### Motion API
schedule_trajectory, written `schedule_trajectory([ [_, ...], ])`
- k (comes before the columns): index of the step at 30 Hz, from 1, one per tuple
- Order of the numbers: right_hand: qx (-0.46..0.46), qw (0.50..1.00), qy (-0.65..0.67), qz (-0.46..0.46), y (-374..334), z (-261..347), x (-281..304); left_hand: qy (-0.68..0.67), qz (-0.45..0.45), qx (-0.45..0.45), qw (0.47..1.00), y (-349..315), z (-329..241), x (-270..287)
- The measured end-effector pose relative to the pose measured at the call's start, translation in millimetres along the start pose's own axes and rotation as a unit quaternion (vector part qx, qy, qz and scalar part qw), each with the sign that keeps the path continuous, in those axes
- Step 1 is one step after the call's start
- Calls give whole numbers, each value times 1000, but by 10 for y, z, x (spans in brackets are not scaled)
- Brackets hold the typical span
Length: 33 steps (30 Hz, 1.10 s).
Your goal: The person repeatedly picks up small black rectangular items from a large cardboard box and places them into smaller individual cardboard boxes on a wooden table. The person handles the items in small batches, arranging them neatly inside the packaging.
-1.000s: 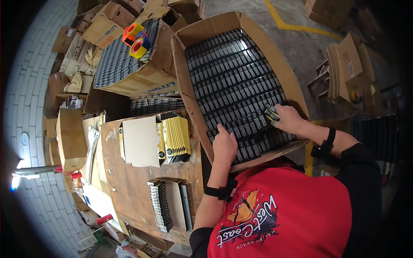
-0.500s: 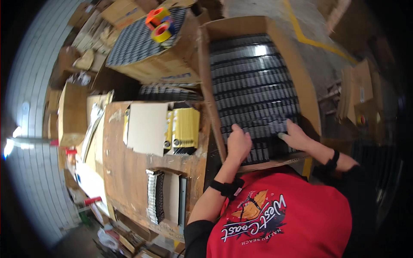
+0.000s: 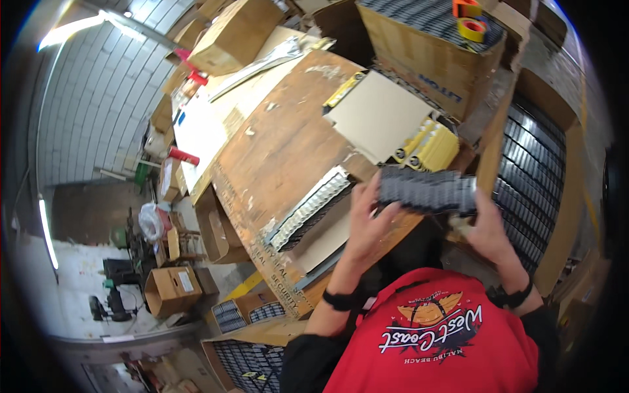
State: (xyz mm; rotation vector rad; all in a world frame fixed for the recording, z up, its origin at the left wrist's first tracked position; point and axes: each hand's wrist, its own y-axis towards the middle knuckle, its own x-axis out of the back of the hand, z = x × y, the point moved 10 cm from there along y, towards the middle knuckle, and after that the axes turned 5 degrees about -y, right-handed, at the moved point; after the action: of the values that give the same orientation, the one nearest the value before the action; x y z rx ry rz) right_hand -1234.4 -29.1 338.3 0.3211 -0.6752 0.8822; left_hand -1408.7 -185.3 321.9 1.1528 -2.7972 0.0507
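Observation:
Between my two hands is a row of small dark ribbed pieces, pressed together end to end and raised over the table's right edge. My left hand grips its left end, thumb toward me. My right hand, slightly blurred, holds the right end. What the pieces are cannot be made out. Just left of my left hand, a similar row with a pale ribbed side lies on the wooden table, along a flat cardboard piece. Beyond my hands lie a grey-brown cardboard sheet and a stack of yellow cards.
At right stands a deep open carton packed with rows of dark pieces. Another full carton at the back carries rolls of tape. A red cylinder lies at the table's far left. More filled cartons stand low at left.
My hands have come up out of the open carton with a row of dark pieces and moved left to the table's edge. The view has turned left.

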Motion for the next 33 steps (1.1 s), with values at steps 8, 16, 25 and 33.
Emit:
schedule_trajectory([
  [8,123,924,21,362,307,607,-3407,-95,-313,247,912,-1884,2190,2477],
  [16,126,902,-81,405,800,825,-4230,-27,-384,263,885,-1870,2315,2887],
  [25,184,908,-146,346,708,917,-4017,-46,-416,276,865,-1983,2507,2959],
  [33,332,888,-168,272,589,1040,-3368,-25,-454,292,841,-2239,2342,3208],
])
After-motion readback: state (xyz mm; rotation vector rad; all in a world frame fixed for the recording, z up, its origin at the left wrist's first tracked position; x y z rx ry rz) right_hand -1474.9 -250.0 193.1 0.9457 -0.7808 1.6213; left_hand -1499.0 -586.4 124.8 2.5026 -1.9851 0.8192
